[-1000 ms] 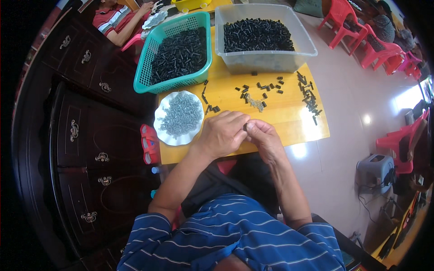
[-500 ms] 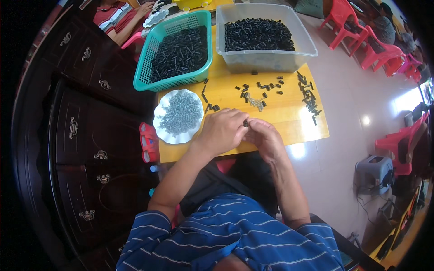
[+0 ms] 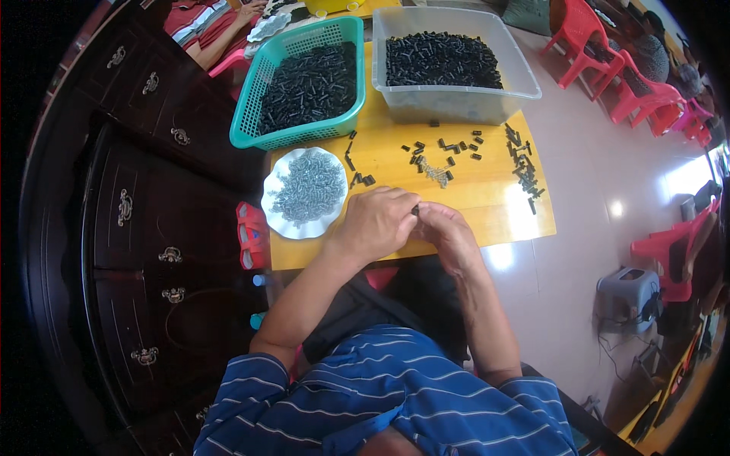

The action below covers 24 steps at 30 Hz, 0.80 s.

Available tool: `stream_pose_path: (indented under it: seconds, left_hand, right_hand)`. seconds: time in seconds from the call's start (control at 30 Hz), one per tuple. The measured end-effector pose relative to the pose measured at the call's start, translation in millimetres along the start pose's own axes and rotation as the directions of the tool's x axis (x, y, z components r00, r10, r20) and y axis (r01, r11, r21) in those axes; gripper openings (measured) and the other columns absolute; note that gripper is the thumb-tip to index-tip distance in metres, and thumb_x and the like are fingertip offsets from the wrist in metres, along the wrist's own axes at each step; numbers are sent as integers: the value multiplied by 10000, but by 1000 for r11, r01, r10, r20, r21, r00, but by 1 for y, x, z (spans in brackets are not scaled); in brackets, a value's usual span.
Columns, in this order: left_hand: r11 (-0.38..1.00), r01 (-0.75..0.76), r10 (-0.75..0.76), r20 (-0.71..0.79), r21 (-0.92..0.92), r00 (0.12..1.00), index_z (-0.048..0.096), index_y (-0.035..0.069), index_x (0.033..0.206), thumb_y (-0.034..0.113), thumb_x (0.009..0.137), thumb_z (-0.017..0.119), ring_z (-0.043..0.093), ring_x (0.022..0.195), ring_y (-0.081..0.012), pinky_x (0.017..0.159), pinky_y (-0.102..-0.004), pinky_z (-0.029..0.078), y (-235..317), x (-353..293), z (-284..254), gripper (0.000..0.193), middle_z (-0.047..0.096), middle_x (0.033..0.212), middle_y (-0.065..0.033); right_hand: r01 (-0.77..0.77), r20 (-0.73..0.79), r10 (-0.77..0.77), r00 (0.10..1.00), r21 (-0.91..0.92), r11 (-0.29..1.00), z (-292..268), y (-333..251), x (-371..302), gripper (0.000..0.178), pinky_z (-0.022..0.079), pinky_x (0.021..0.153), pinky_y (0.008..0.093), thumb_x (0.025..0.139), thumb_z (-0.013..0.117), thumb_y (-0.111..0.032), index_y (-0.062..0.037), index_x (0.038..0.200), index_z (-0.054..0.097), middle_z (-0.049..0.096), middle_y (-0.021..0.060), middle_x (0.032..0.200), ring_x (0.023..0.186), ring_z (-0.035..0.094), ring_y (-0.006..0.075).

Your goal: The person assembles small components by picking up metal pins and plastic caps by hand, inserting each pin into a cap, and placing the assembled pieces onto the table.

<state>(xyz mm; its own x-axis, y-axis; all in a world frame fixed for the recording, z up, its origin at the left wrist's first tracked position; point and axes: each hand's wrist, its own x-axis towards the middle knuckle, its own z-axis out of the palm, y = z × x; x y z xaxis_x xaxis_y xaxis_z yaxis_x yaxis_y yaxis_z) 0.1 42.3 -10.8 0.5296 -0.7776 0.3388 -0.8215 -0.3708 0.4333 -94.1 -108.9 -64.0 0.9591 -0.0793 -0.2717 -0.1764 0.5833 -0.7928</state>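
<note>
My left hand (image 3: 376,221) and my right hand (image 3: 450,230) meet over the table's near edge. Between their fingertips is a small black cylindrical piece (image 3: 415,210), mostly covered by the fingers. Both hands are closed around it. Left of my left hand, a white scalloped plate (image 3: 271,212) holds a heap of small clear-grey pieces (image 3: 308,186). Just beyond the hands, loose black cylinders (image 3: 476,156) lie scattered around a little pile of thin, pale metallic pieces (image 3: 436,174). A few more black pieces (image 3: 368,181) lie between the plate and my left hand.
At the table's back stand a green plastic basket (image 3: 247,106) and a translucent bin (image 3: 449,109), both full of black pieces. A row of black pieces (image 3: 525,173) runs along the right of the yellow table (image 3: 498,205). Dark drawers (image 3: 129,205) flank the left. Another person's hand (image 3: 249,12) shows far left.
The whole view has shifted slightly, with the table and containers a little further right in the picture. My hands stay together on the small black piece, their fingers nearly unchanged.
</note>
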Motion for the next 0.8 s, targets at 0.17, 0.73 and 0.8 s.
stream_pose_path:
  seconds: [0.17, 0.73, 0.8]
  left_hand:
    - [999, -11, 11, -11, 31, 1000, 697, 75, 1007, 120, 821, 673, 704, 851, -324, 736, -438, 566, 1, -3, 2, 193, 727, 921, -112]
    - [970, 132, -70, 281, -206, 957, 717, 52, 862, 108, 806, 730, 691, 656, -286, 624, -380, 530, -35, -34, -33, 80, 696, 752, -133]
    - [983, 183, -182, 273, 23, 945, 716, 69, 861, 124, 829, 680, 694, 706, -338, 660, -431, 536, -48, -36, -38, 73, 700, 782, -157]
  right_hand:
    - [35, 32, -34, 999, -34, 999, -7, 3, 2, 215, 448, 825, 242, 987, 632, -270, -81, 1032, 723, 688, -14, 966, 878, 586, 73]
    - [79, 151, 12, 988, -580, 811, -8, -2, -2, 306, 460, 782, 239, 1055, 616, -311, -31, 949, 681, 640, -25, 867, 831, 553, 64]
    - [101, 156, -12, 988, -576, 811, -8, 0, 0, 282, 455, 776, 234, 1051, 624, -289, -32, 950, 677, 632, -33, 863, 823, 539, 56]
